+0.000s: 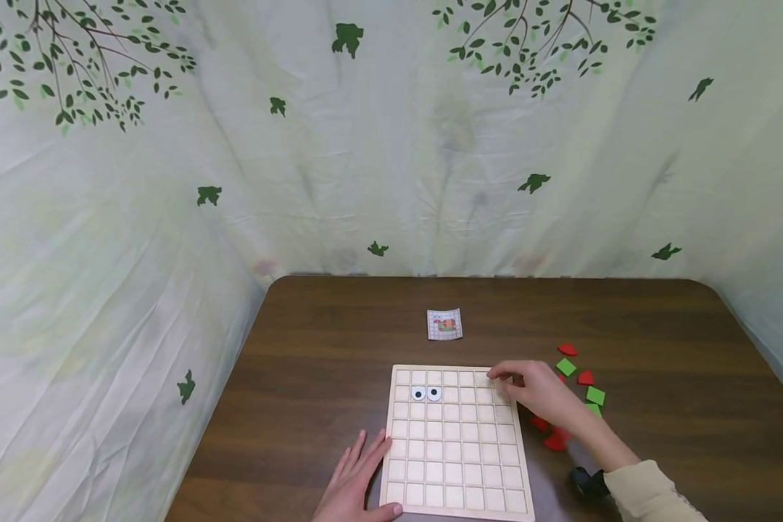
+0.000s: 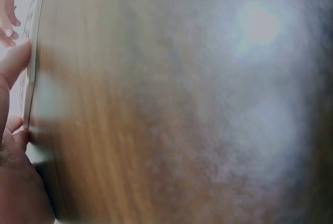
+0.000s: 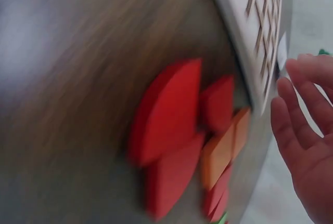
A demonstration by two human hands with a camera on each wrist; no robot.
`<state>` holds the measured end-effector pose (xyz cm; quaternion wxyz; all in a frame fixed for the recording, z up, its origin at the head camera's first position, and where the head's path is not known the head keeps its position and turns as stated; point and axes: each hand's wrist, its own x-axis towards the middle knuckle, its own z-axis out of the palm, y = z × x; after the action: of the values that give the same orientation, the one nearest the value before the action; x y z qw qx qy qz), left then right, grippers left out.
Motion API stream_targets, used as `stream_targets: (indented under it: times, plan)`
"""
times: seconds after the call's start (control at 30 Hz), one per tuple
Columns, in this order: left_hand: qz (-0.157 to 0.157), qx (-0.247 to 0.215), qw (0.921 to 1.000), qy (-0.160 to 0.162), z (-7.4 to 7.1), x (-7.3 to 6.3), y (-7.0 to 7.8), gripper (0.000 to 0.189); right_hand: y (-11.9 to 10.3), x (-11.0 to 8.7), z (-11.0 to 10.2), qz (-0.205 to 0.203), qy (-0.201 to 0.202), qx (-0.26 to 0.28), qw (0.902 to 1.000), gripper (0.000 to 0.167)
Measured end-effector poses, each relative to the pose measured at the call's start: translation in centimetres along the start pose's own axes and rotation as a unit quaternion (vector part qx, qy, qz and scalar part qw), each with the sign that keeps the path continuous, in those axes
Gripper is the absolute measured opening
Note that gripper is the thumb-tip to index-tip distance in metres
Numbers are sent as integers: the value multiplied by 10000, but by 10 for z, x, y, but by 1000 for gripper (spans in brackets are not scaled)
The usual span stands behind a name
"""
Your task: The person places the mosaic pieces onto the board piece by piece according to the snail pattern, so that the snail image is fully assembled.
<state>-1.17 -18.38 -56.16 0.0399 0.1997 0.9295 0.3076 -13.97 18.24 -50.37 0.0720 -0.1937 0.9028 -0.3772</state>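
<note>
A pale wooden grid board (image 1: 463, 435) lies on the table, with two white eye pieces (image 1: 426, 393) side by side in its upper left squares. My left hand (image 1: 355, 482) rests at the board's lower left, fingers extended against its side and thumb at the near edge. In the left wrist view, fingers (image 2: 18, 60) touch the board's rim (image 2: 34, 52). Over the board's far right corner is my right hand (image 1: 528, 388), fingers slightly bent. The right wrist view shows that hand (image 3: 312, 146) with nothing visible in its fingers; its thumb is hidden.
Right of the board, red pieces (image 1: 557, 439) and green squares (image 1: 595, 395) lie loose on the brown table (image 1: 339, 326). Orange pieces (image 3: 217, 156) sit among red quarter-rounds (image 3: 166, 112). Beyond the board lies a small picture card (image 1: 444, 325). A leaf-patterned curtain (image 1: 398, 167) hangs behind.
</note>
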Motion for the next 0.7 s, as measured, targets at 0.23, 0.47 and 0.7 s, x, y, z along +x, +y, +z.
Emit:
stream_targets:
  times: [0.23, 0.47, 0.7]
  plan:
    - [123, 99, 9998, 101, 1, 0, -1, 88, 19, -16, -18, -121, 101, -88, 9998, 28]
    - [40, 58, 9999, 72, 1, -1, 0, 89, 32, -20, -30, -82, -76, -271, 9996, 29]
    - [-12, -14, 10000, -18, 0, 0, 1, 89, 43, -19, -31, -291, -265, -180, 9991, 27]
